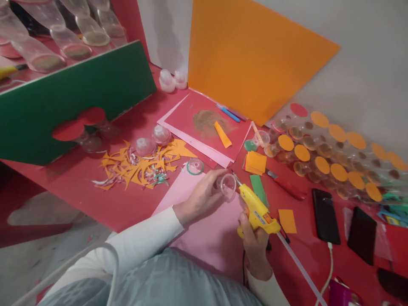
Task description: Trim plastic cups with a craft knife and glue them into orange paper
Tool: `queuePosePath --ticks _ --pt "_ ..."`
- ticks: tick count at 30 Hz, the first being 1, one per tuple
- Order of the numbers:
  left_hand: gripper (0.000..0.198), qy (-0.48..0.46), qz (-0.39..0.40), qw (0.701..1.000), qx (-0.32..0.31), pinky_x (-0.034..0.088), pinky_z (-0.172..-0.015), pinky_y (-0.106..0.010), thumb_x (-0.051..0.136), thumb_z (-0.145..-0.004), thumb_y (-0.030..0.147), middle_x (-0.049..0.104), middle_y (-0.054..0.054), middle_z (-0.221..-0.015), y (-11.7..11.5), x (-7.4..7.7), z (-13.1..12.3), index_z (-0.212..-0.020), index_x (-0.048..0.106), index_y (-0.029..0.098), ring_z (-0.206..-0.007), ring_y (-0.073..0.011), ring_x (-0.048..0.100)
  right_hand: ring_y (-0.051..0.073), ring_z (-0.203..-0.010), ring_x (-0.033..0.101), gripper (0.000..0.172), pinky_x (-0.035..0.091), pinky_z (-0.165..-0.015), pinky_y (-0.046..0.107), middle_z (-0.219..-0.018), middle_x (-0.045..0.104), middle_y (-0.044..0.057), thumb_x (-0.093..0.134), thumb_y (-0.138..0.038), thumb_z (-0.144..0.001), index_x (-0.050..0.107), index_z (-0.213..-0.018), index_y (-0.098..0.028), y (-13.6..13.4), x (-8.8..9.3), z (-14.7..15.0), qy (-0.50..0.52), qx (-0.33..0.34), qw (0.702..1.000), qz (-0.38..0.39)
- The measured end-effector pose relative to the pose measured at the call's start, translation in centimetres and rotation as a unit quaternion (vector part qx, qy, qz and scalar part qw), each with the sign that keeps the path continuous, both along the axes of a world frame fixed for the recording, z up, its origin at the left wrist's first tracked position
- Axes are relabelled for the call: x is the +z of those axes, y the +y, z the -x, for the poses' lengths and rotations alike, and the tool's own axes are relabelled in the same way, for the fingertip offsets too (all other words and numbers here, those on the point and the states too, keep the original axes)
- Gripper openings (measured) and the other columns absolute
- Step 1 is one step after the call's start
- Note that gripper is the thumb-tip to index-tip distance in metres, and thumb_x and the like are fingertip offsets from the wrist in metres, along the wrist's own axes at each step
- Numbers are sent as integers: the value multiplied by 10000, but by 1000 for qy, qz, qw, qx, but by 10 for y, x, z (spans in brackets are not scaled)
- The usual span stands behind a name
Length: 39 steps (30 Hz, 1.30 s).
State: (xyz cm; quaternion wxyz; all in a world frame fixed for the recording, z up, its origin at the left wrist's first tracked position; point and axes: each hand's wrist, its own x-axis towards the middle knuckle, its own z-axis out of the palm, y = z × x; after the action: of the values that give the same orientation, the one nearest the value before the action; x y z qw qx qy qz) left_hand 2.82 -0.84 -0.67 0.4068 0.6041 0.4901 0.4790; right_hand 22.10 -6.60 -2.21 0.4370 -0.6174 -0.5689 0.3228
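Observation:
My left hand [204,195] is closed on a small clear plastic cup [228,185], its round opening facing up and to the right. In my right hand [256,244] is a yellow glue gun [256,210], with a long clear glue stick [301,265] running out of its back. The gun's nozzle comes close to the cup's rim; whether they touch I cannot tell. Beneath both hands lies a pink sheet [204,238]. Just beyond my left hand sits a clear dome lid with a green rim [194,166].
Orange paper scraps [134,165] and clear domes [145,146] lie to the left, before a green board [79,95]. On the right are a red cutter [288,187], orange squares [256,162], rows of cups topped with orange discs [321,165], and a phone [326,216] on a white cable.

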Motion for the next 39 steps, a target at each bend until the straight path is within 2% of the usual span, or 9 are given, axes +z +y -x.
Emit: queuePosePath --ticks 4,9,14,17,22,28,33,37,39 --pt "321 -96 70 993 9 544 -709 -288 634 -858 213 690 -85 -1054 -3 3 -4 -1142 483 205 -897 -188 693 118 -375 483 490 383 -345 234 -473 545 -15 652 -621 -854 585 -643 -184 3 8 3 43 -2 999 33" --pt "309 -141 91 986 -3 550 -724 -272 665 -835 217 680 -73 -1036 -2 10 -4 -1085 483 214 -909 -174 689 112 -373 460 505 375 -353 240 -452 517 -21 664 -617 -850 584 -603 -184 3 10 5 70 4 997 45" --pt "355 -206 110 972 -1 559 -774 -302 711 -838 296 660 -82 -1081 -1 8 -4 -1115 510 202 -938 -185 678 136 -410 523 498 435 -379 249 -496 583 8 676 -642 -823 640 -661 -173 4 16 7 72 -7 996 48" --pt "411 -256 118 959 -21 561 -804 -315 753 -821 335 651 -88 -1101 0 6 -3 -1136 531 194 -930 -186 668 134 -415 524 476 447 -387 246 -503 581 3 686 -631 -817 647 -694 -173 4 17 8 88 -14 995 54" --pt "416 -335 144 931 -24 538 -799 -297 790 -810 320 673 -65 -1071 1 10 -2 -1149 582 201 -907 -178 652 97 -409 469 421 391 -365 220 -601 608 0 720 -568 -811 672 -867 -153 -1 7 5 109 -47 990 77" --pt "378 -368 160 916 -12 508 -833 -290 830 -764 266 687 -42 -1081 3 14 1 -1103 667 227 -954 -189 636 109 -414 473 409 385 -364 231 -573 602 5 711 -565 -817 662 -813 -159 -4 4 4 133 -23 985 104" --pt "366 -360 157 919 -1 499 -849 -291 821 -774 246 685 -48 -1107 4 16 2 -1111 676 233 -991 -201 623 118 -407 476 411 395 -370 240 -526 569 -8 696 -572 -822 649 -750 -170 -2 6 3 116 -19 987 108" --pt "329 -373 164 913 -6 517 -810 -273 810 -789 228 671 -35 -1084 3 19 1 -1085 668 235 -939 -172 626 117 -398 464 394 390 -365 240 -517 557 -17 681 -560 -837 638 -748 -179 -2 6 3 117 -4 988 102" --pt "337 -401 177 898 -26 542 -774 -294 805 -795 248 658 -31 -1085 1 20 0 -1095 652 245 -895 -172 642 119 -401 469 389 394 -367 238 -508 548 -22 674 -559 -844 629 -745 -185 -2 5 4 120 -4 988 98"
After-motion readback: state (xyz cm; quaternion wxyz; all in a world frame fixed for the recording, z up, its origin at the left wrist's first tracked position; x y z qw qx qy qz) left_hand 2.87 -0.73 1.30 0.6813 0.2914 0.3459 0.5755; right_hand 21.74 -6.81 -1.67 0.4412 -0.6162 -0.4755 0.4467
